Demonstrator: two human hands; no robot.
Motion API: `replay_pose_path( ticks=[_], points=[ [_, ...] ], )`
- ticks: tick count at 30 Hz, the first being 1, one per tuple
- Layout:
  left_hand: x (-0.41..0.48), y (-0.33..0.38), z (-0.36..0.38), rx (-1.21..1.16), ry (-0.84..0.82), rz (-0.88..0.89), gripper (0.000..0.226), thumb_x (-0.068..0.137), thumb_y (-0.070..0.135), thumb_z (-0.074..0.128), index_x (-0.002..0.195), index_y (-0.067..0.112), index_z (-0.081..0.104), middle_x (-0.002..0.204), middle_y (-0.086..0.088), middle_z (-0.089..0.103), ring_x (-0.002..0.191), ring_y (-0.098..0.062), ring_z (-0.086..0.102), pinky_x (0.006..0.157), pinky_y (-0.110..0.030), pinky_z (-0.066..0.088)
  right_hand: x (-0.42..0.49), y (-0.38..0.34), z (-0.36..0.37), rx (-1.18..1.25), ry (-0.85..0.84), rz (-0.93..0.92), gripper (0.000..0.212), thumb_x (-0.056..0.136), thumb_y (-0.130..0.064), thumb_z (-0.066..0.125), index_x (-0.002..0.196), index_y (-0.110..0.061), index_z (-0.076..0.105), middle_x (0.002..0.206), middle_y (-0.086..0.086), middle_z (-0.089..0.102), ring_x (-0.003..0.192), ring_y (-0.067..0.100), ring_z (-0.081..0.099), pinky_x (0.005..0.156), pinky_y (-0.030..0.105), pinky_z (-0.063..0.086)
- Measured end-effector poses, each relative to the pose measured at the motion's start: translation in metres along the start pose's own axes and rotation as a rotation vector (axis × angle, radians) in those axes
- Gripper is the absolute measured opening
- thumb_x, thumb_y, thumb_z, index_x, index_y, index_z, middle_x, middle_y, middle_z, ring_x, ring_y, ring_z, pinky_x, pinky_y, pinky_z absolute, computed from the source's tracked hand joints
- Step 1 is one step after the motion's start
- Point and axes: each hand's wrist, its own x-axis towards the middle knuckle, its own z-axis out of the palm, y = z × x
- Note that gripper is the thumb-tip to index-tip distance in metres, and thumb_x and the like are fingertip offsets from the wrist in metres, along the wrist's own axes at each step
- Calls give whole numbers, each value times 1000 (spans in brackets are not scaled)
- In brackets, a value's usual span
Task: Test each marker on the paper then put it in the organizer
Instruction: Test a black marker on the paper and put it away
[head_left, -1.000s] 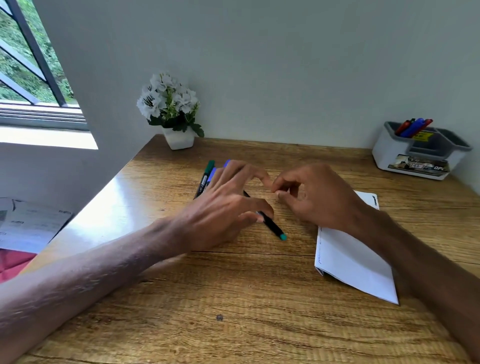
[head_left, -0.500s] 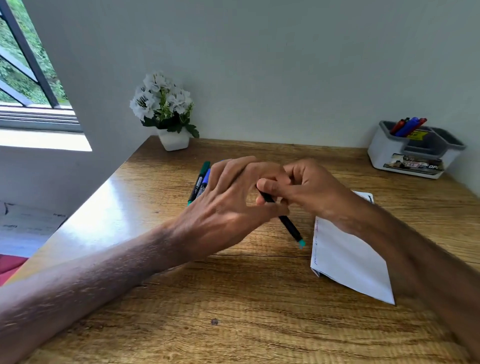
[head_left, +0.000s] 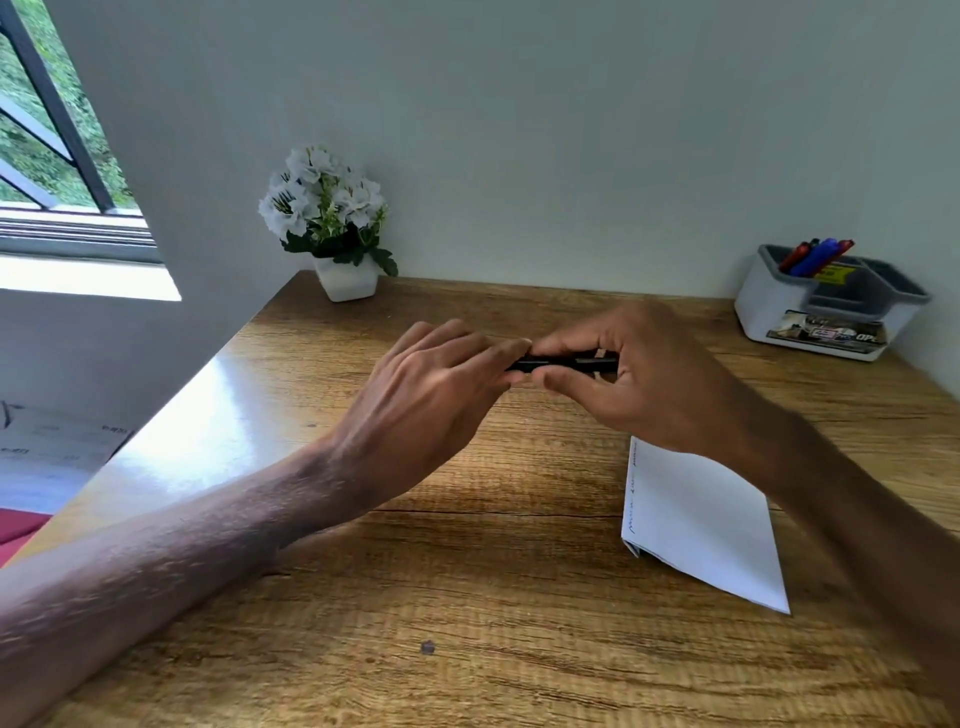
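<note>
Wooden desk (head_left: 363, 649) against a grey wall; we see a flowerpot (head_left: 347, 280) far left. Above mid-desk our left hand (head_left: 415, 410) and right hand (head_left: 639, 379) pinch opposite ends of a black marker (head_left: 563, 361), held level. Folded paper (head_left: 701, 525) lies below the right wrist. Organizer (head_left: 779, 306), holding markers (head_left: 815, 257), sits far right.

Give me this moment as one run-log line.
step: uncapping, judged | left hand: grip on marker | right hand: grip on marker | marker: level, above desk | paper: marks along left edge | organizer: markers inside
</note>
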Motion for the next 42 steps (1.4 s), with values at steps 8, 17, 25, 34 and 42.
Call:
replay_pose_path(
  ticks=[8, 17, 25, 34, 42],
  points=[
    [0, -3, 2, -72, 60, 32, 37, 105, 25, 53, 122, -3, 69, 101, -12, 74, 85, -25, 62, 76, -43, 54, 0, -2, 5, -50, 48, -34, 25, 93, -27, 75, 117, -26, 77, 86, -15, 77, 61, 4, 64, 48, 18, 43],
    [-1, -9, 5, -68, 76, 69, 32, 101, 19, 59, 120, -4, 70, 102, -13, 74, 85, -26, 61, 74, -42, 56, -2, -1, 4, -183, 68, -11, 30, 94, -52, 65, 121, -41, 72, 78, -19, 76, 54, 3, 58, 50, 15, 31],
    [0, -5, 1, 17, 13, -58, 40, 105, 35, 45, 118, 7, 71, 100, -6, 76, 93, -24, 62, 80, -40, 51, -6, 5, -8, -181, -18, 204, 35, 90, -52, 68, 118, -36, 56, 89, -14, 72, 70, 11, 65, 61, 27, 45],
    [2, 4, 1, -195, -132, -202, 42, 111, 40, 25, 110, 10, 54, 96, -3, 66, 90, -18, 54, 74, -40, 51, -38, 43, -47, 709, 171, 350, 50, 94, 20, 33, 118, -5, 68, 115, 18, 74, 92, 16, 67, 68, 26, 51],
    [22, 54, 17, -613, -320, -213, 30, 101, 54, 44, 106, 25, 43, 109, 8, 58, 94, -4, 52, 71, -15, 42, -67, 61, -32, 701, 366, 491, 37, 82, -21, 72, 117, -10, 68, 102, 8, 78, 96, 24, 75, 69, 28, 63]
  ],
)
